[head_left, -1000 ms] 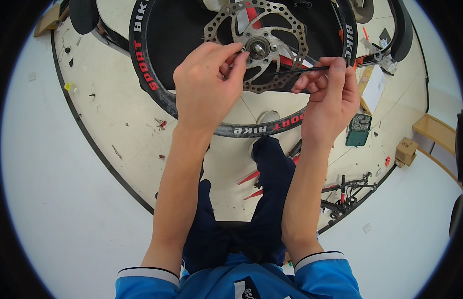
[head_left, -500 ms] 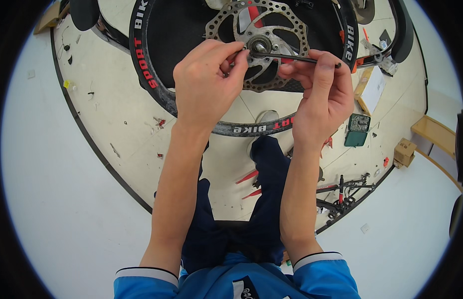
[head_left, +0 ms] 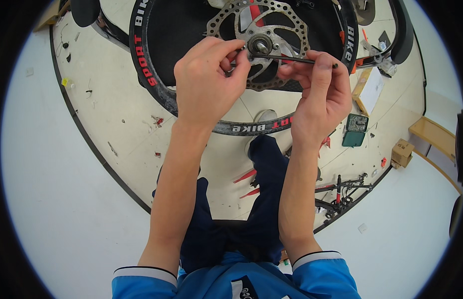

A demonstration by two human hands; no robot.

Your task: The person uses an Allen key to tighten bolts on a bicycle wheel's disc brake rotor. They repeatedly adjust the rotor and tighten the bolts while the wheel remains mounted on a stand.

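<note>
Bringing thumb and forefinger of the left hand [head_left: 209, 82] close to each other, tips just left of the hub [head_left: 261, 46]; cannot tell whether pinching anything between them. With the right hand [head_left: 323, 97], clamping a thin black rod [head_left: 286, 59] between thumb and fingers, near its right end. Pointing that rod leftward, nearly level, across the front of the brake disc [head_left: 302, 37], just below the hub's middle, its other end close to the left thumb; cannot tell whether touching.

Blocking with the left hand the disc's lower left edge, and with the right a stretch of the black tyre [head_left: 251, 128] around it. Looking farther, down to the pale floor [head_left: 224, 164], past two pointed red pieces [head_left: 245, 176] between the legs, to an open green case [head_left: 354, 138], a black-and-red frame [head_left: 338, 192] and a cardboard box [head_left: 402, 153] at right.

Counting two hands, one rod, one disc, one tyre, one case, one frame.
</note>
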